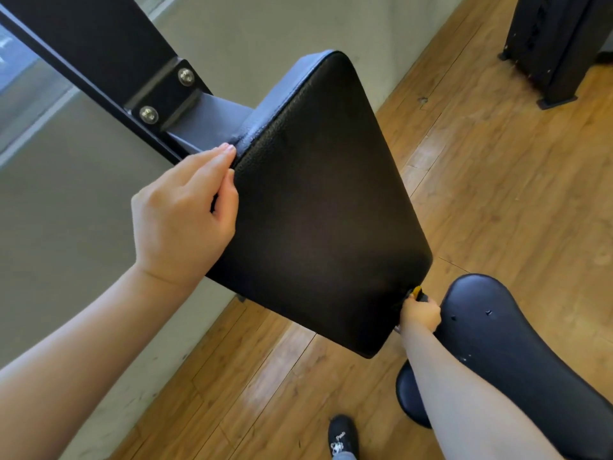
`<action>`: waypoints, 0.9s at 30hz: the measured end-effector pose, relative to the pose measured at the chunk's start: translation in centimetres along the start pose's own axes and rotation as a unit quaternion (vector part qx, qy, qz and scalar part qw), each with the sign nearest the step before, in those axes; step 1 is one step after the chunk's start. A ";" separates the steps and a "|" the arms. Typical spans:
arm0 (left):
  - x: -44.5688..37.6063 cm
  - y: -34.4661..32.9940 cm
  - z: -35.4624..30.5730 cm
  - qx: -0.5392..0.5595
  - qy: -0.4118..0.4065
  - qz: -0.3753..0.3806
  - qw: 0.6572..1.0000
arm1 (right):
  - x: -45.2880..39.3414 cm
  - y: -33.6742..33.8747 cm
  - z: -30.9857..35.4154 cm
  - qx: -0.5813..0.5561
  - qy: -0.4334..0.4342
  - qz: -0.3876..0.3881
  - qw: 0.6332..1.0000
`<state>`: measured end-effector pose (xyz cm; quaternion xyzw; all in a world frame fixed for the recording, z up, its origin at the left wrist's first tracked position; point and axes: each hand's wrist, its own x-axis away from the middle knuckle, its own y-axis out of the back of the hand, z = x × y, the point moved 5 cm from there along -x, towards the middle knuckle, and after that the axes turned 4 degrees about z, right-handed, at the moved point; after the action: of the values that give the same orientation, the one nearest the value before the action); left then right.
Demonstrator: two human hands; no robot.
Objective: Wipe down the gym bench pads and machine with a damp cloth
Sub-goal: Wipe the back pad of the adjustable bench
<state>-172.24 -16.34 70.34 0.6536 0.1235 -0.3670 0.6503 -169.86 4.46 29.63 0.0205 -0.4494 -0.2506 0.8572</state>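
My left hand grips the back pad's left edge, fingers curled behind. My right hand is closed on the yellow knob at the pad's lower corner (no cloth visible). The pad runs from upper centre to lower right.

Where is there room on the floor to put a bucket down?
The wooden floor is bare between the back pad, the seat pad and the black machine base. Another strip lies between the wall and the shoe. It is crowded where the right hand grips the yellow knob.

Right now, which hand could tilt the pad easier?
Probably the left hand: it already grips the pad by its edge. The right hand is busy lower down, holding the yellow knob.
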 end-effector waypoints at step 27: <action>-0.2 0.1 -0.2 0.009 0.028 -0.001 1.000 | 21.4 -0.3 20.6 -0.122 0.600 0.066 0.788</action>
<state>-172.27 -16.08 70.55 0.6691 0.1397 -0.3501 0.6404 -176.01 -1.50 58.13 0.0320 0.1900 -0.1830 0.9640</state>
